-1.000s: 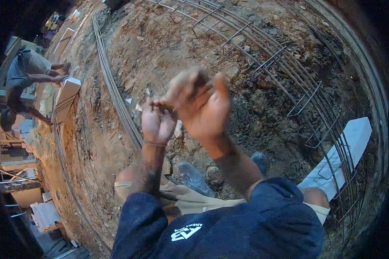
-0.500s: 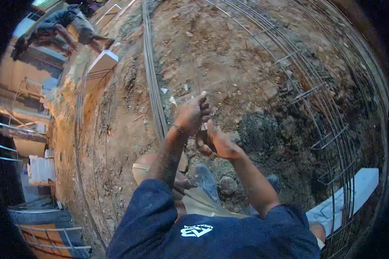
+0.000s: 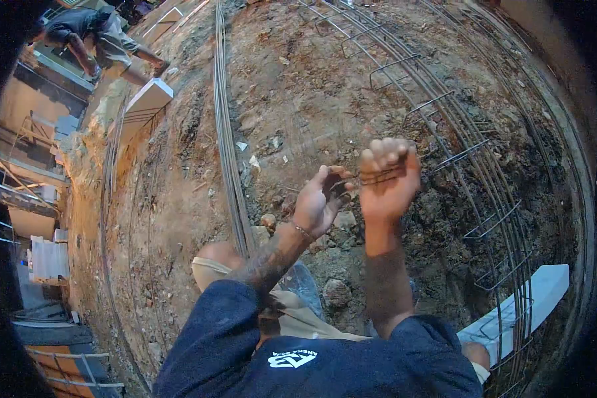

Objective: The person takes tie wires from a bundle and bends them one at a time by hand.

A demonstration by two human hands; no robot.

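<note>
My left hand (image 3: 320, 204) is raised over the soil, palm turned inward. Its thumb and bent fingers stand apart, with nothing clear between them. Beside it, slightly higher, my right hand (image 3: 389, 186) has its fingers curled down toward the palm. Blur and the folded fingers hide whatever may be inside. The hands are apart from each other and touch nothing around them. A cage of steel rebar with square stirrups (image 3: 438, 99) runs to the right of my right hand. A bundle of long straight rebar (image 3: 225, 132) lies to the left of my left hand.
Rough soil with stones (image 3: 337, 292) lies around my feet. One white block (image 3: 550, 288) sits beneath the rebar cage at lower right, another white block (image 3: 154, 96) at upper left. A co-worker (image 3: 89, 36) bends over at the upper left.
My hands were close together over the ground; they have separated. The right hand has moved up and right with its fingers curled; the left has moved slightly right and down, fingers looser.
</note>
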